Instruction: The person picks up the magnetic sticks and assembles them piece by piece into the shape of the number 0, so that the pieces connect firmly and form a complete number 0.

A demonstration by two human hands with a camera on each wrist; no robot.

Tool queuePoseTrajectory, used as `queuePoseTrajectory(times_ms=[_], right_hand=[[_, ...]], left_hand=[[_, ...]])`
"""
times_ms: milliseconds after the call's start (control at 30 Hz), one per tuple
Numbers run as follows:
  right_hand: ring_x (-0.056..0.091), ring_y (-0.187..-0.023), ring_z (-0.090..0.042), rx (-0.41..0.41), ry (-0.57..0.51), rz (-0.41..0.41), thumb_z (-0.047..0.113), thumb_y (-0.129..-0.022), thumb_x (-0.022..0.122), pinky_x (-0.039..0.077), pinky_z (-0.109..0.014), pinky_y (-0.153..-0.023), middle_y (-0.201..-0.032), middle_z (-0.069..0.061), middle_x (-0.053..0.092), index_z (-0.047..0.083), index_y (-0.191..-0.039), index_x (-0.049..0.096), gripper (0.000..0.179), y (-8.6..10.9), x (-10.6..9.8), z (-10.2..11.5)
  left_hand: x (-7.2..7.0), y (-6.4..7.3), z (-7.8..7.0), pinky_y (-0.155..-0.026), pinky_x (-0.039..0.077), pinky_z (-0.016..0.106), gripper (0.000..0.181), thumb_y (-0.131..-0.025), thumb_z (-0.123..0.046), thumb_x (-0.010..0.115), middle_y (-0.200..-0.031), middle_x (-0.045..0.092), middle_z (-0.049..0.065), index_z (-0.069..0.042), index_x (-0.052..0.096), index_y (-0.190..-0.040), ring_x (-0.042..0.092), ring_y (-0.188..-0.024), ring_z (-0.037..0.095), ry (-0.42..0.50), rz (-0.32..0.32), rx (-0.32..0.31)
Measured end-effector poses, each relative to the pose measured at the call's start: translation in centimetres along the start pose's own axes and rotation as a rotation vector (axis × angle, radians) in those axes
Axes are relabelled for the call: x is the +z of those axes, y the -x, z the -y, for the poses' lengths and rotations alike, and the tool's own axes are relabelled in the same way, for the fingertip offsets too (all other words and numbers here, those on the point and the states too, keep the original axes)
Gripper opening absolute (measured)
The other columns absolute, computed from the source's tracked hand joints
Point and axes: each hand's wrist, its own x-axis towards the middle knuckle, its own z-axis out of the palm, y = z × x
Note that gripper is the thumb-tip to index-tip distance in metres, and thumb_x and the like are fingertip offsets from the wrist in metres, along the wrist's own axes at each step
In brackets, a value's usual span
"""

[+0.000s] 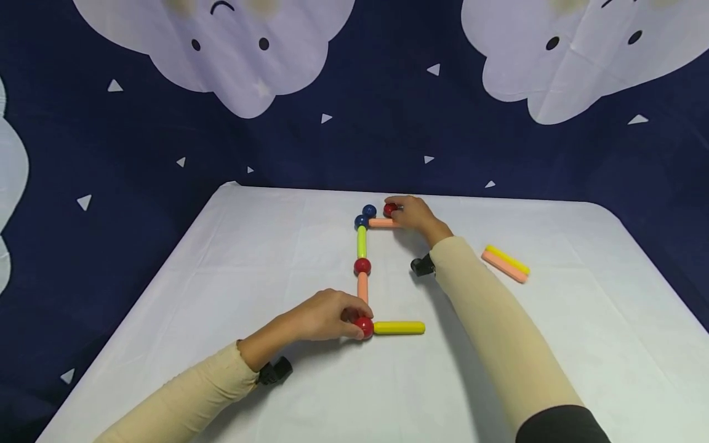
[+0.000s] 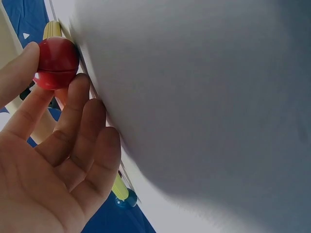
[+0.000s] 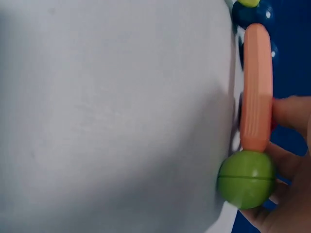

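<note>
On the white table, my left hand point(image 1: 324, 317) holds a red ball point(image 1: 364, 327) between thumb and fingers; the left wrist view shows this ball point(image 2: 57, 60) up close. Joined to it are a yellow stick point(image 1: 399, 328) pointing right and an orange stick point(image 1: 362, 287) leading away to another red ball point(image 1: 362, 266). Beyond that, a lime stick point(image 1: 362, 242) reaches a dark blue ball point(image 1: 361, 222). My right hand point(image 1: 416, 215) grips a red ball point(image 1: 389, 210) behind a second orange stick point(image 3: 257, 87). At that stick's near end sits a green ball point(image 3: 247, 178), hidden in the head view.
Another dark blue ball point(image 1: 369, 211) lies just behind the chain's far corner. To the right, a loose yellow stick point(image 1: 507, 259) and an orange stick point(image 1: 503, 267) lie side by side. A navy cloth point(image 1: 376, 147) with clouds hangs behind the table point(image 1: 249, 246).
</note>
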Motion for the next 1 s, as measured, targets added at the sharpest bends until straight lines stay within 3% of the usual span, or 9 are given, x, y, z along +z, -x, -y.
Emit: queuePoseTrajectory(times_ms=[100, 333, 500, 800, 1000], right_hand=[[0.05, -0.127, -0.034, 0.051, -0.056, 0.004, 0.013, -0.096, 0.051, 0.04, -0.049, -0.112, -0.146, -0.019, 0.052, 0.014, -0.145, 0.049, 0.049, -0.1, 0.1, -0.2], [0.057, -0.122, -0.033, 0.054, -0.052, -0.077, 0.015, -0.097, 0.058, 0.043, -0.047, -0.107, -0.132, -0.019, 0.063, 0.012, -0.132, 0.058, 0.035, -0.6, 0.5, -0.5], [0.057, -0.119, -0.031, 0.082, -0.071, -0.085, 0.015, -0.099, 0.057, 0.044, -0.046, -0.105, -0.134, -0.018, 0.061, 0.013, -0.131, 0.058, 0.032, -0.4, 0.4, -0.3], [0.047, -0.122, -0.031, 0.008, 0.019, -0.129, 0.02, -0.099, 0.058, 0.035, -0.051, -0.105, -0.134, -0.012, 0.062, 0.017, -0.131, 0.059, 0.032, 1.0, -1.8, 0.4], [0.046, -0.117, -0.031, -0.082, 0.139, -0.17, 0.019, -0.098, 0.06, 0.031, -0.049, -0.095, -0.125, -0.01, 0.067, 0.016, -0.127, 0.062, 0.029, 2.5, -3.9, 1.0]], left_hand=[[0.1, 0.0, 0.1, -0.075, 0.048, 0.025, 0.029, -0.085, -0.018, 0.078, -0.093, 0.073, -0.007, -0.018, 0.073, -0.113, 0.059, -0.085, 0.008, -0.006, -0.005, 0.002], [0.1, 0.2, 0.2, -0.073, 0.047, 0.026, 0.029, -0.085, -0.018, 0.079, -0.092, 0.072, -0.007, -0.018, 0.073, -0.113, 0.059, -0.083, 0.009, 0.0, -0.012, -0.001], [0.0, 0.2, 0.2, -0.074, 0.047, 0.025, 0.029, -0.085, -0.018, 0.078, -0.092, 0.072, -0.007, -0.018, 0.073, -0.113, 0.059, -0.083, 0.009, -0.001, -0.007, 0.002], [0.0, -0.2, -0.1, -0.07, 0.046, 0.025, 0.029, -0.084, -0.016, 0.079, -0.089, 0.072, -0.006, -0.017, 0.073, -0.112, 0.059, -0.081, 0.009, 0.028, 0.005, -0.023], [-0.2, -0.2, -0.1, -0.07, 0.047, 0.024, 0.029, -0.084, -0.016, 0.079, -0.09, 0.071, -0.005, -0.017, 0.073, -0.112, 0.059, -0.081, 0.01, 0.026, 0.018, -0.04]])
